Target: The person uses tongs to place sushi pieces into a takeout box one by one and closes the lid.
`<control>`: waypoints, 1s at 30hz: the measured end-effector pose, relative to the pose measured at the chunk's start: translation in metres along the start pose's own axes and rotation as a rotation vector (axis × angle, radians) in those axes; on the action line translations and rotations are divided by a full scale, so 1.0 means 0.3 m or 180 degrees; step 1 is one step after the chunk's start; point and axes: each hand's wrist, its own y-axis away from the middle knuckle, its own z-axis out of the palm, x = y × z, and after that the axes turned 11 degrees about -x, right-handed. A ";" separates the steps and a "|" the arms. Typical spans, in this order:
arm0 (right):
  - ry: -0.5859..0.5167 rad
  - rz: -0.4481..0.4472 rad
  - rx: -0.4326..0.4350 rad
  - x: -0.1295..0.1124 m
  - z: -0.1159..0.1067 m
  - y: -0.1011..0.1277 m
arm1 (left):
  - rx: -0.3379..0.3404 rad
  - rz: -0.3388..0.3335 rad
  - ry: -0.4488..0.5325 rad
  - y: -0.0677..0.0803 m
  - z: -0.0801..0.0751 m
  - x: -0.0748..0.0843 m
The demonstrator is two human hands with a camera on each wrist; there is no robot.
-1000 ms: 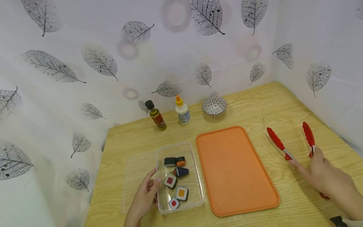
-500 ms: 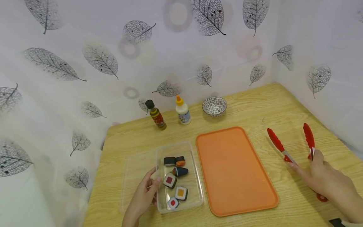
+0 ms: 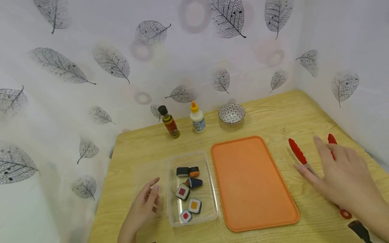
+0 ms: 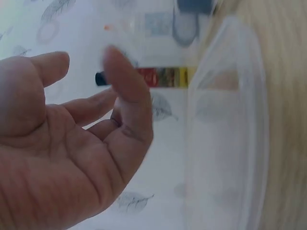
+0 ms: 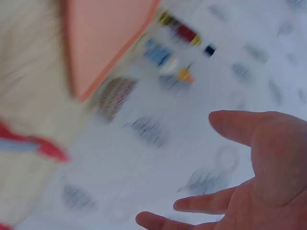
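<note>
The fingers (image 3: 319,143) of the right hand (image 3: 340,175) spread loose above the tongs (image 3: 299,156), grasping nothing. A careless grab could have knocked them off the bench (image 3: 273,118). The left hand (image 3: 143,209), relaxed, lay beside the box (image 3: 209,189).

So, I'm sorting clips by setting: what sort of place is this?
Probably a staged tabletop set, not a real kitchen: a wooden table screened by leaf-print curtains, with toy sushi pieces in a clear container, an orange tray and red tongs laid out.
</note>
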 end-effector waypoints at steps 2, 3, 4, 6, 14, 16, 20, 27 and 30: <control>-0.0165 -0.0405 0.0079 -0.088 -0.015 -0.032 | 0.0104 -0.0075 -0.0229 0.019 -0.039 0.000; -0.0256 -0.0607 0.0088 -0.135 -0.019 -0.048 | 0.0150 -0.0120 -0.0355 0.027 -0.059 0.000; -0.0349 -0.0800 0.0057 -0.182 -0.022 -0.065 | 0.0196 -0.0166 -0.0485 0.036 -0.078 0.000; -0.0574 -0.1115 -0.0124 -0.279 -0.026 -0.097 | 0.0280 -0.0203 -0.0734 0.049 -0.113 0.000; -0.1560 -0.1768 -0.1225 -0.653 0.017 -0.229 | 0.0344 0.0004 -0.1098 0.051 -0.187 -0.006; -0.1844 -0.1879 -0.1451 -0.744 0.057 -0.264 | 0.0314 0.0026 -0.1061 0.048 -0.192 -0.006; -0.2246 -0.1969 -0.1834 -0.915 0.146 -0.297 | 0.0288 0.0073 -0.1006 0.045 -0.198 -0.011; -0.2174 -0.1989 -0.2406 -1.130 0.276 -0.295 | 0.0186 0.0049 -0.0942 0.043 -0.211 -0.032; -0.2233 -0.1661 -0.2685 -1.192 0.304 -0.298 | 0.0089 -0.0155 -0.0809 0.046 -0.217 -0.039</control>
